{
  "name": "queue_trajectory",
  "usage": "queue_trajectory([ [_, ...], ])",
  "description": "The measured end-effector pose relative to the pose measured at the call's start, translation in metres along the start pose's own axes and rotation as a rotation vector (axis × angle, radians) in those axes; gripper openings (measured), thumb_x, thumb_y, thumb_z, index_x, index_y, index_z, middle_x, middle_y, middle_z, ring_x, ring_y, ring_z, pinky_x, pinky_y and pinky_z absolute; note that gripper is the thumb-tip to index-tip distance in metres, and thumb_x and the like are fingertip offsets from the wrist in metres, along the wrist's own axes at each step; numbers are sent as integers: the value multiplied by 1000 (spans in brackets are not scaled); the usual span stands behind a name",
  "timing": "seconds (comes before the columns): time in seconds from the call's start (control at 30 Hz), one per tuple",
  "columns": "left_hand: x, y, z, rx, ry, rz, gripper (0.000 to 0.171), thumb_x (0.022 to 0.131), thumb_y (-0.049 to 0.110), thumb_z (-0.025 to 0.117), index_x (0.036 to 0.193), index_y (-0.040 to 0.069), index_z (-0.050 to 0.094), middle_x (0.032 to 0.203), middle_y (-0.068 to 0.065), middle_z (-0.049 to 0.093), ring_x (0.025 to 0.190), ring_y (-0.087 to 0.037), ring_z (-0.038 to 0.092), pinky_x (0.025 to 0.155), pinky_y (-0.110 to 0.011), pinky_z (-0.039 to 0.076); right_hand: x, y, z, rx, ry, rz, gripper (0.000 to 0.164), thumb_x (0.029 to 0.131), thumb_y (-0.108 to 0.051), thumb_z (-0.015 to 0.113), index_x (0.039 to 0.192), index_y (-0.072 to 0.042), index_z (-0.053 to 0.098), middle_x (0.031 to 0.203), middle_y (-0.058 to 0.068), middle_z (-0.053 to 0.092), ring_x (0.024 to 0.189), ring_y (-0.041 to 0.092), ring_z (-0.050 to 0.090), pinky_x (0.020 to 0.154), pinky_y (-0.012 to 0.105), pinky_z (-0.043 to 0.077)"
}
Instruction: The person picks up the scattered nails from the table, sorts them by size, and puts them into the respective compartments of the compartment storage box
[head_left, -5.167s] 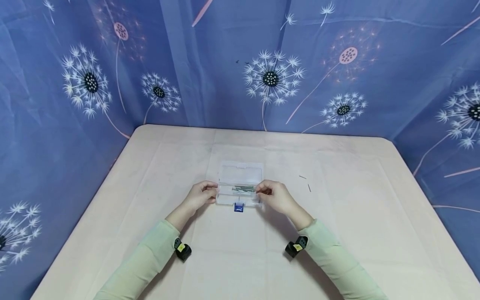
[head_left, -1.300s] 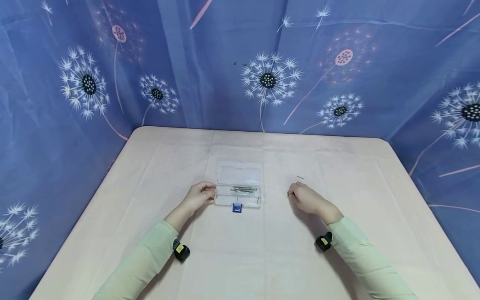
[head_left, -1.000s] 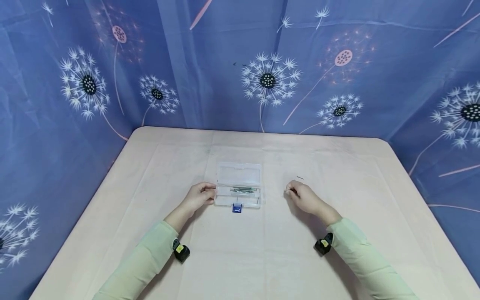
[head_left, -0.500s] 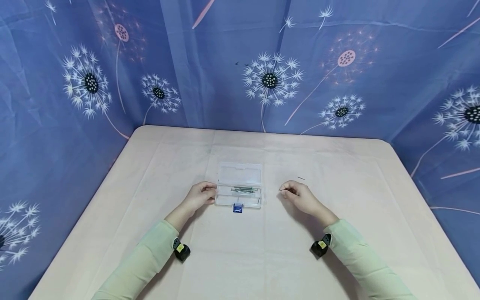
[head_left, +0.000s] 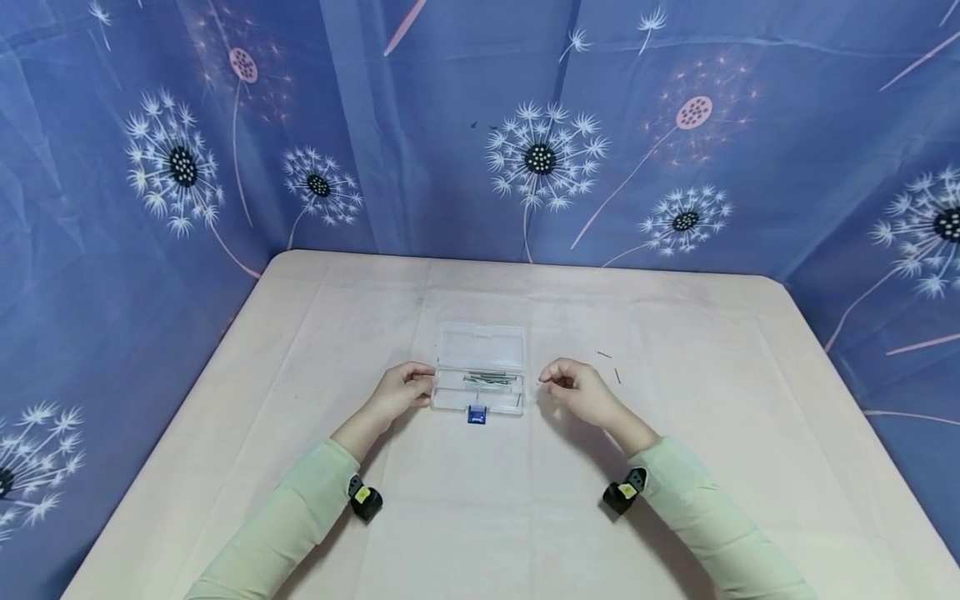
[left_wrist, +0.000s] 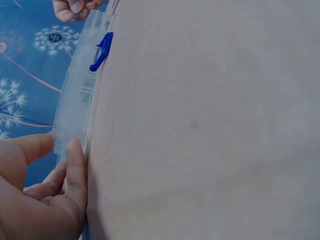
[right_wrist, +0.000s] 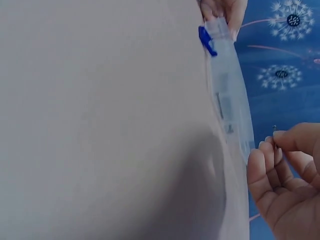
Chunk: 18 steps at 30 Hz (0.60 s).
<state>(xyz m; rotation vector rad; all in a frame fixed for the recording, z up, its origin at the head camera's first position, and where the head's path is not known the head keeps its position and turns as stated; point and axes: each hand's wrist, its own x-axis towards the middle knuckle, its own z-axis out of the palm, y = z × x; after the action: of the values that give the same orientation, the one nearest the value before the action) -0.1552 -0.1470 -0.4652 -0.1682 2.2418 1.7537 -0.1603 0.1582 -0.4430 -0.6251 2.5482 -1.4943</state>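
Observation:
A clear plastic compartment box (head_left: 456, 398) with a blue latch (head_left: 477, 414) stands with its lid raised. Long nails (head_left: 491, 378) lie in its rear compartment, and a short nail (head_left: 519, 400) shows in the front right one. My left hand (head_left: 397, 393) holds the box's left end between thumb and fingers. Just right of the box, my right hand (head_left: 583, 393) pinches a small nail, whose head (right_wrist: 274, 128) sticks out above the fingertips in the right wrist view.
Two loose short nails, one farther back (head_left: 604, 354) and one nearer (head_left: 617, 376), lie on the pale tablecloth (head_left: 480, 517) beyond my right hand. A blue dandelion-print curtain (head_left: 435, 150) surrounds the table's back and sides.
My right hand was at the box, then went right to the tabletop. Since then it has moved back left toward the box with a small nail, uncovering a loose nail. My left hand has stayed put.

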Motion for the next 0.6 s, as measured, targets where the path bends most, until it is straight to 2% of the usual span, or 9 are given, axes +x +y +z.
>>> queue_trajectory([
  [0.13, 0, 2, 1, -13, 2, 4, 33, 92, 4, 52, 122, -10, 54, 100, -13, 59, 76, -7, 57, 70, -19, 57, 2, -3, 6, 17, 3, 3, 13, 81, 10, 59, 94, 11, 61, 85, 22, 63, 74, 6, 52, 66, 16, 49],
  [0.37, 0, 1, 0, -19, -7, 1, 34, 93, 4, 52, 123, -11, 53, 100, -12, 58, 78, -9, 58, 71, -19, 57, 8, -9, 14, 124, -20, 47, 14, 81, 11, 58, 95, 12, 60, 87, 22, 62, 75, 9, 54, 68, 15, 51],
  [0.6, 1, -2, -1, -16, -11, 5, 34, 93, 4, 51, 123, -10, 53, 102, -12, 58, 79, -9, 58, 72, -20, 57, 12, -16, 23, 212, -18, 59, 12, 82, 9, 60, 92, 15, 58, 82, 22, 62, 67, 6, 55, 60, 15, 52],
])
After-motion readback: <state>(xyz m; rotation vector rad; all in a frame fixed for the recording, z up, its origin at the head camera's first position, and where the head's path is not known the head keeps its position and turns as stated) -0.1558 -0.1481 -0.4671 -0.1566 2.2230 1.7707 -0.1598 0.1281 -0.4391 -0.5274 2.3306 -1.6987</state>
